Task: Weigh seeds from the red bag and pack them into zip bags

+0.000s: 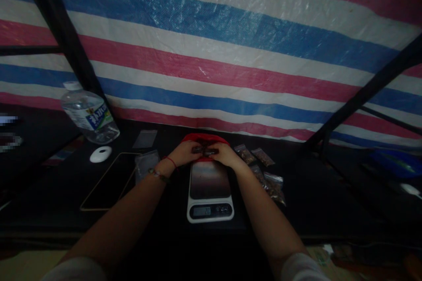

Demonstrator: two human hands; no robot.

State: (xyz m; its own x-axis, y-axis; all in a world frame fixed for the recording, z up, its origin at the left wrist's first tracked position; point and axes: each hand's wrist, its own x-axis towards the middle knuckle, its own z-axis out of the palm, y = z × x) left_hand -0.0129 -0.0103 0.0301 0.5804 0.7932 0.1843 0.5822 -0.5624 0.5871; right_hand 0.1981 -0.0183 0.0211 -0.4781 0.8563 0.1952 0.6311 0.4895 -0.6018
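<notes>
Both hands are at the red bag or bowl with dark contents, just behind a white kitchen scale whose display seems to read 20. My left hand, with a red cord and a beaded bracelet at the wrist, is closed with its fingertips at a small dark brown piece. Opposite it, my right hand is also closed, its fingers at another dark brown piece. The dim light hides exactly what the pieces are. Right of my right forearm lie several small zip bags filled with brown bits.
Left of the scale are a clear plastic bag, a dark tablet or phone, a white computer mouse and a large water bottle. Another flat bag lies farther back. A striped plastic sheet hangs behind the black table.
</notes>
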